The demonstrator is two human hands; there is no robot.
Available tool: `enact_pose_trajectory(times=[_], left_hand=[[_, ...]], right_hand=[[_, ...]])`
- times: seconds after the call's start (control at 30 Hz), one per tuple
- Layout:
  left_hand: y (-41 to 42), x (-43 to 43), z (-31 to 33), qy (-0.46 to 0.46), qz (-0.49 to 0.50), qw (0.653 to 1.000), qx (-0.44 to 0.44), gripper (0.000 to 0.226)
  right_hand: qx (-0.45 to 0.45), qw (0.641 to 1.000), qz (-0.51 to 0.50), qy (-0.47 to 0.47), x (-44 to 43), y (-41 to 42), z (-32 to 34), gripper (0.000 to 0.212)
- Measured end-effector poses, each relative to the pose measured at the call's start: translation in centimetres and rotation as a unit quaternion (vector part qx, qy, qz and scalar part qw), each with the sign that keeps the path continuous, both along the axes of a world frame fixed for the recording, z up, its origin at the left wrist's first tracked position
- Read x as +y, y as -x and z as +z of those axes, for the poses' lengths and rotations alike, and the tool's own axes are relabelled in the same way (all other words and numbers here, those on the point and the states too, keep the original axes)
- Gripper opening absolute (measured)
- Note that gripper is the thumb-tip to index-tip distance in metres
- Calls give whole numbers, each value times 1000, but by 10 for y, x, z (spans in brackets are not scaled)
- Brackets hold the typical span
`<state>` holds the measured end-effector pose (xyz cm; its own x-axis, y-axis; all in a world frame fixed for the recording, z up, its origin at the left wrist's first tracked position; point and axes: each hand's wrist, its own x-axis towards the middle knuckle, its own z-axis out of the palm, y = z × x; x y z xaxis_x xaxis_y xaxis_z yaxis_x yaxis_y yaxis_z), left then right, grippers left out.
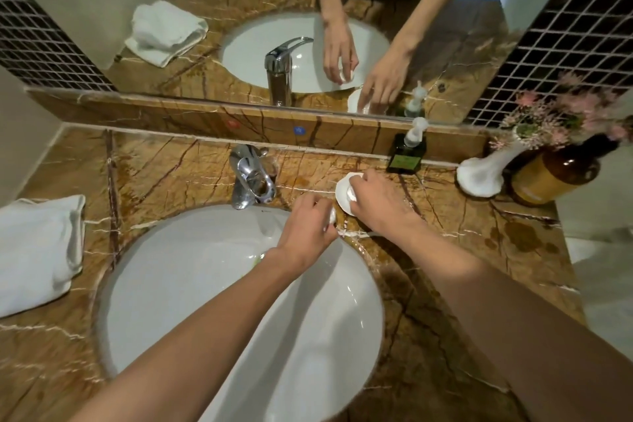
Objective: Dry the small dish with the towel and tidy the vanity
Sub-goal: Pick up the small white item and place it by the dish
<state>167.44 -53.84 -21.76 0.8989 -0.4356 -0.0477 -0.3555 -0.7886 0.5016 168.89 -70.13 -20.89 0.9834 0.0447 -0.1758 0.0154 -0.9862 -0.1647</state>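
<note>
A: Where's the small dish?
B: On the vanity top, at 1 o'clock off the basin, just right of the tap. The right hand sits over it, so only the left rim shows.
A: Fingers?
B: Right hand curled down, pinching a white wad in the bowl. Could be tissue or cloth, too blurred to call. Left hand curled narrow round a white scrap at its fingertips, at 8 o'clock of the dish, over the basin's edge.
A: Towel?
B: Towel lies folded at the basin's 9 o'clock, well apart from both hands, nothing touching it.
A: Handling call?
B: Dish reads as glazed ceramic: light, stiff, would chip on the stone, likely slick if wet. My judgement: take it by the rim, thumb on top and fingers under, don't palm the bowl. Towel looks soft and thick; grab a loose corner so it opens.
A: Hazards near it?
B: Pump bottle at the dish's 1 o'clock, vase and amber bottle out at 3 o'clock, near enough to knock on a wide swing. Basin drop at 7 o'clock
</note>
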Motion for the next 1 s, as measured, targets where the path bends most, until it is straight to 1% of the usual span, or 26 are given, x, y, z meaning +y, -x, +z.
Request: enact_pose_trajectory(times=[0.2,0.3,0.37,0.47,0.53,0.63,0.77,0.93,1.0], left_hand=[[-6,-11,4,-4,3,1000,-3,23],[-15,-22,5,-1,3,1000,-12,28],[-24,-30,4,-5,-5,1000,-22,26],[-35,-46,3,-15,-19,1000,-15,34],[-40,-58,2,-19,-28,999,-12,40],[-44,-72,1,-52,-48,997,-12,41],[-42,-80,0,-97,-62,993,-11,46],[-39,-79,0,-89,-42,995,10,55],[-40,-78,0,-88,-37,995,13,54]], right_hand=[[6,1000,18,-13,-5,3,-4,40],[2,997,-2,-76,-12,10,-2,43],[-19,992,-29,-121,-21,19,0,42],[-45,985,-73,-152,-40,31,0,41],[-45,982,-96,-156,-51,37,-1,37],[-32,978,-121,-166,-59,46,-4,35],[-25,975,-133,-177,-65,57,-9,37],[-36,973,-121,-193,-61,58,-13,37],[-41,973,-117,-196,-59,58,-13,37]])
